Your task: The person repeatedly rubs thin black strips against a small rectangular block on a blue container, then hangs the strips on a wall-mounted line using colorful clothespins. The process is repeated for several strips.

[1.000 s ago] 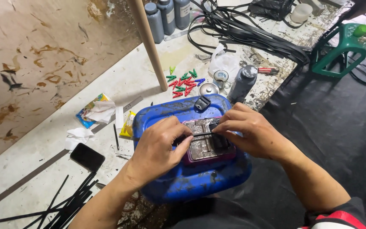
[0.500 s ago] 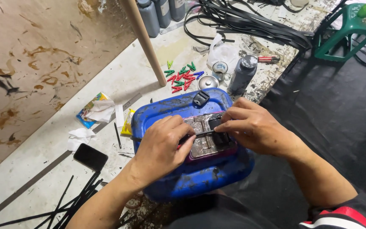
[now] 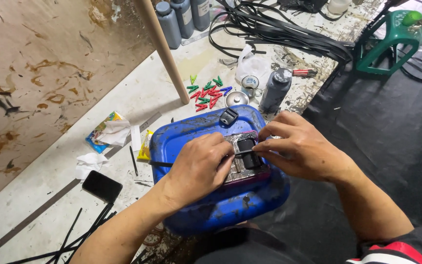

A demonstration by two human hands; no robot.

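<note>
Blue plastic jerrycan (image 3: 211, 210) lies on its side at the counter's (image 3: 137, 98) near edge, its flat side serving as a work block. On top sits a small grey metal plate (image 3: 242, 168) carrying a black buckle (image 3: 247, 151). Left hand (image 3: 199, 168) presses down, pinning a thin black strap (image 3: 159, 164). Right hand (image 3: 301, 149), fingers narrow, pinches the strap at the buckle. Coloured pegs (image 3: 208, 93) lie beyond the jerrycan.

Phone (image 3: 102, 186) left of canister (image 3: 206, 215)
</note>
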